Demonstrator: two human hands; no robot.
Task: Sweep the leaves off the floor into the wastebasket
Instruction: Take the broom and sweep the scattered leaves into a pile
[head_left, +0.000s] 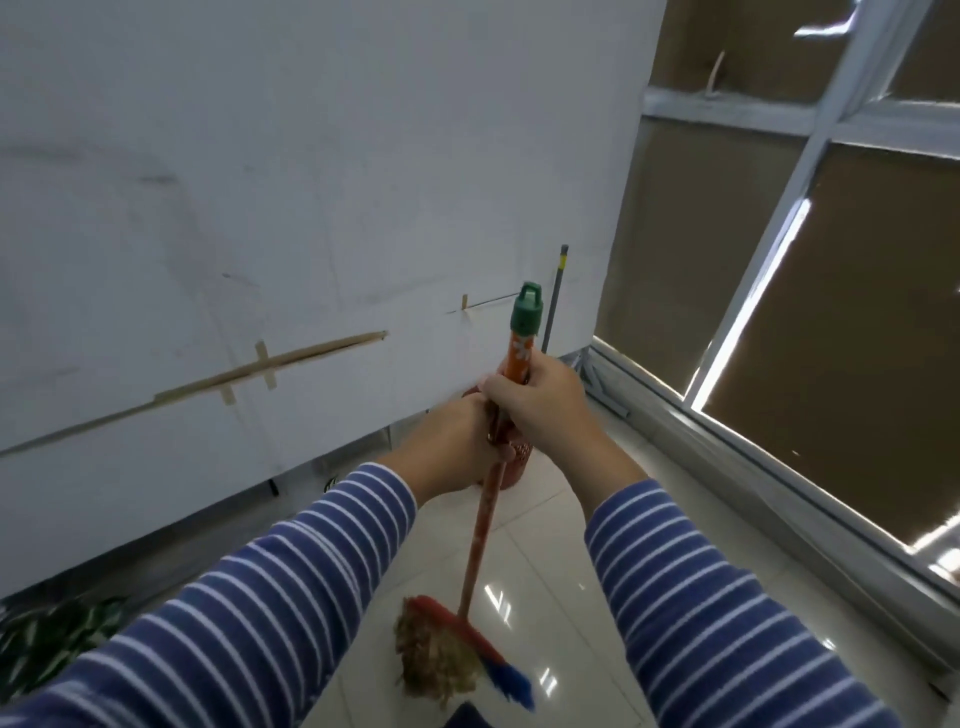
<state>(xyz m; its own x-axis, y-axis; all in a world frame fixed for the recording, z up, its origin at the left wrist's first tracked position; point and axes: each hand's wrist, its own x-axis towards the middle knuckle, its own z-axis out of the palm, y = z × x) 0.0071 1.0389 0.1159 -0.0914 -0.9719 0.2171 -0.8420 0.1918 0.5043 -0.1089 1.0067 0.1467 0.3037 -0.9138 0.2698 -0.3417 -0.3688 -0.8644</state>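
Pale glossy tiles make up the floor (545, 525), with a white panel (311, 182) on your left and a blind-covered window (831, 322) on your right. You have the broom (480, 530) in both hands. Your right hand (535, 400) is wrapped round the handle just under the green cap (527, 309), and your left hand (457, 447) is clamped on it directly below. The head (452, 649) sits low near your feet. The tan clump at it may be bristles or gathered leaves; blur makes that hard to call. The red wastebasket (521, 453) stands by the panel's foot, mostly hidden behind your hands. Expect the broom to feel light and stiff, with soft bristles. Dry leaves weigh almost nothing and will likely skid on slick tile, so short, low strokes should serve better. Sliding your left hand lower would give you more leverage.
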